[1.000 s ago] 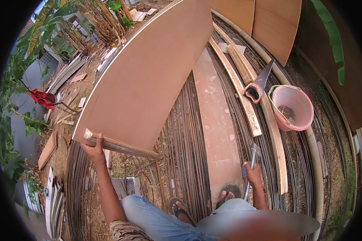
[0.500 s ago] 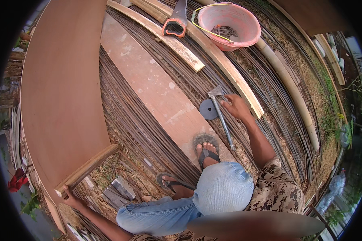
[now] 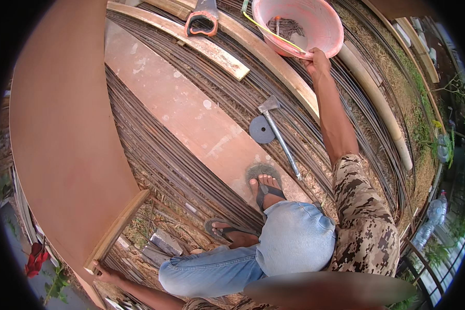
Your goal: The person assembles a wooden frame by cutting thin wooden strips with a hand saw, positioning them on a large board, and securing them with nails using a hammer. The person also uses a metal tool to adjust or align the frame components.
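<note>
My right hand (image 3: 318, 61) is closed on the near rim of a faded red bucket (image 3: 329, 27). Nails (image 3: 285, 27) lie in the bucket, along with a small orange-tipped object. At the lower left, my left hand (image 3: 107, 274) grips the end of a wooden batten (image 3: 120, 226), which runs along the near edge of a large brown plywood panel (image 3: 62, 134). Between my arms, a hatchet (image 3: 279, 133) with a metal handle rests partly over a grey grinding disc (image 3: 262, 129). Neither hand touches those two.
Long steel rods (image 3: 155, 139) cover the ground. A stained board (image 3: 175, 103) lies across them under my foot. A handsaw (image 3: 202, 21) with an orange-black handle rests by timber strips (image 3: 212, 51) at the far side. A round pole (image 3: 382, 111) lies to the right.
My right hand has moved from beside the hatchet, farther out to the bucket, and taken hold of its rim. My left hand stays at the batten's end while the view shifts slightly.
</note>
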Motion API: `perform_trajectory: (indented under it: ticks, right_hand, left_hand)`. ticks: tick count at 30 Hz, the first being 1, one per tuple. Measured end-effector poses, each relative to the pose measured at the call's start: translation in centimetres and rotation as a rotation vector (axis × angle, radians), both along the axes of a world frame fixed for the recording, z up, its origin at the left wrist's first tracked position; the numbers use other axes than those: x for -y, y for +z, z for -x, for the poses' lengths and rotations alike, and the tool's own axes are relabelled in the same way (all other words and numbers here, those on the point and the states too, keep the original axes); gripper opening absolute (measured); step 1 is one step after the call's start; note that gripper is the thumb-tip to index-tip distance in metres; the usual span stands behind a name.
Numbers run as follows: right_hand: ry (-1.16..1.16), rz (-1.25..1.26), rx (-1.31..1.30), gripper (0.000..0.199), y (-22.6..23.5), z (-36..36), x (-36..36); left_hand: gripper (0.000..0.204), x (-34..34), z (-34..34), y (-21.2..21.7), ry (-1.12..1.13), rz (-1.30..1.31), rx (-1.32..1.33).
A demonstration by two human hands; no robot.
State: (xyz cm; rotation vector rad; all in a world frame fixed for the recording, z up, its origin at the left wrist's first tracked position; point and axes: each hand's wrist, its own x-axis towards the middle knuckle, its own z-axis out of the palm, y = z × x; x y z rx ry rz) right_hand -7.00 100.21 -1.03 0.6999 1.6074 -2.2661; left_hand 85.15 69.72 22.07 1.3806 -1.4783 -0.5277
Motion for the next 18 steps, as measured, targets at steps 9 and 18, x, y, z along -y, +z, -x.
perform_trajectory:
  ticks: [9,18]
  right_hand:
    - [0.088,0.031,0.025,0.056,1.5,-10.3,-13.0]
    - [0.811,-0.487,-0.177,0.043,10.3,-9.0,-17.7]
  left_hand:
    - [0.075,-2.2,8.0,0.0,0.048,-0.005,-0.002]
    - [0.076,-4.9,13.3,-1.7,0.049,-0.19,0.024]
